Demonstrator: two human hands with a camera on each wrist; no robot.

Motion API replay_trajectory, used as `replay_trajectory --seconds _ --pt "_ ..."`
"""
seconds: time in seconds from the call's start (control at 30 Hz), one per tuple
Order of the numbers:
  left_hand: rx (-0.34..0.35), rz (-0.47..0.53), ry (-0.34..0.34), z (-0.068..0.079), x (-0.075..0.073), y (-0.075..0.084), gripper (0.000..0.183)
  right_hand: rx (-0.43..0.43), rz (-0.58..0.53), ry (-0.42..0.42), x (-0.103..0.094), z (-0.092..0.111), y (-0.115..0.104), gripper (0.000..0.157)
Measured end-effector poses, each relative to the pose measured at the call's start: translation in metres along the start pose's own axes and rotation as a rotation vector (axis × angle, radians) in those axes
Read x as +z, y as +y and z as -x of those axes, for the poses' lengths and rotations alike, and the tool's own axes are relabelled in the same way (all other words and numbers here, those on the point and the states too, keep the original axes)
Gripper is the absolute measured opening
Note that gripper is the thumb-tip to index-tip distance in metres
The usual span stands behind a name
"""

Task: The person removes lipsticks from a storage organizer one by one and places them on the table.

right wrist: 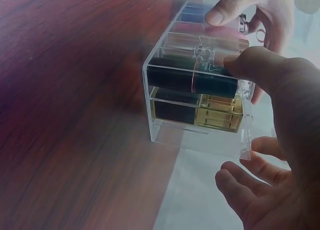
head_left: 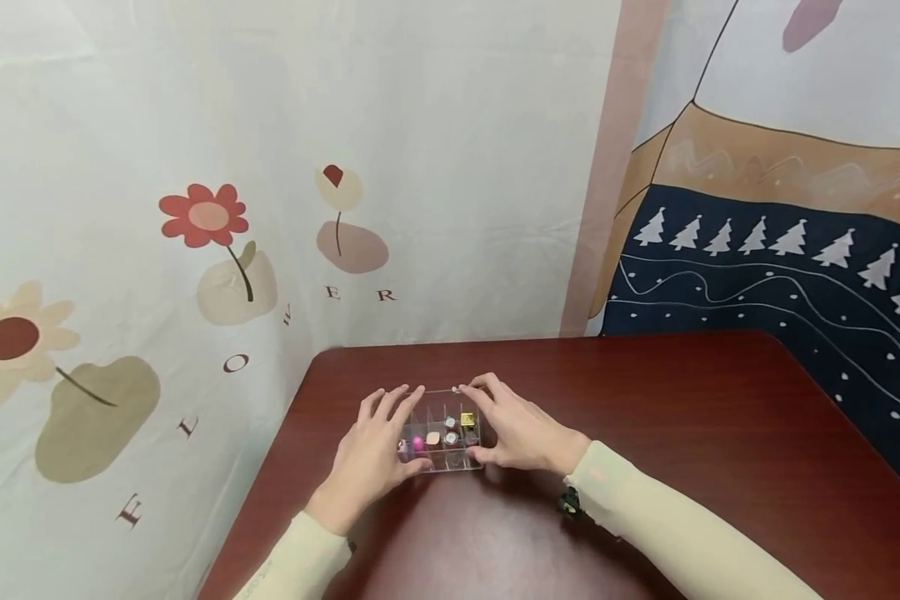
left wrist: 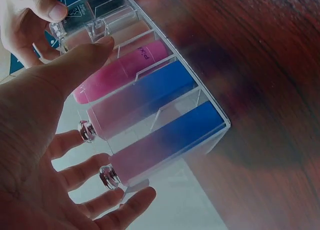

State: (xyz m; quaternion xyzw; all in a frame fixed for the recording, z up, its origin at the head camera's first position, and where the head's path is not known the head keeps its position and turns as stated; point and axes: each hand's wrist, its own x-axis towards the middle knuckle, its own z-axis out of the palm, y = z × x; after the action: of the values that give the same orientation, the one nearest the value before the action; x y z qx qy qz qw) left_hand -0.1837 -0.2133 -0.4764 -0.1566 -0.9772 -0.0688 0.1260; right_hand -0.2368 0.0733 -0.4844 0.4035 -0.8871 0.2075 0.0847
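**Case [head_left: 457, 461] of make-up tubes gripped between two hands**

Clock centred on case, person at 6. Case is clear plastic, split by upright dividers, placed at the table's [head_left: 720, 433] left-of-middle; whether its base touches wood, cannot tell.

Left hand [head_left: 371, 454] at 9, grasping case: thumb on front wall, fingers spread to the far side. Right hand [head_left: 525, 429] at 3, same hold, thumb at front, fingertips at far rim.

Contents. 9 o'clock end, left wrist view: two pink-and-blue tubes [left wrist: 170, 142] side by side, a divider between, silver knobs on top. Next along, a magenta tube [left wrist: 125, 72]. 3 o'clock end, right wrist view: dark tube [right wrist: 192, 82] in front, gold-and-black tube [right wrist: 197, 109] behind it. Head view: gold top at 2, two silver-rimmed round tops [head_left: 451, 438] at 1 and 4, beige square top [head_left: 432, 438] toward 7.

Printed flower curtain [head_left: 450, 125] at 12.
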Motion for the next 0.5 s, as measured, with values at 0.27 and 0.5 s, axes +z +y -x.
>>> replay_trajectory --seconds 0.27,0.5 --pt "0.03 0.055 0.035 -0.001 0.0 0.003 0.121 -0.001 -0.013 0.018 -0.003 0.006 0.006 0.097" --pt "0.018 0.131 0.033 0.0 0.002 0.005 0.119 0.0 -0.012 0.048 -0.007 0.014 0.01 0.098"
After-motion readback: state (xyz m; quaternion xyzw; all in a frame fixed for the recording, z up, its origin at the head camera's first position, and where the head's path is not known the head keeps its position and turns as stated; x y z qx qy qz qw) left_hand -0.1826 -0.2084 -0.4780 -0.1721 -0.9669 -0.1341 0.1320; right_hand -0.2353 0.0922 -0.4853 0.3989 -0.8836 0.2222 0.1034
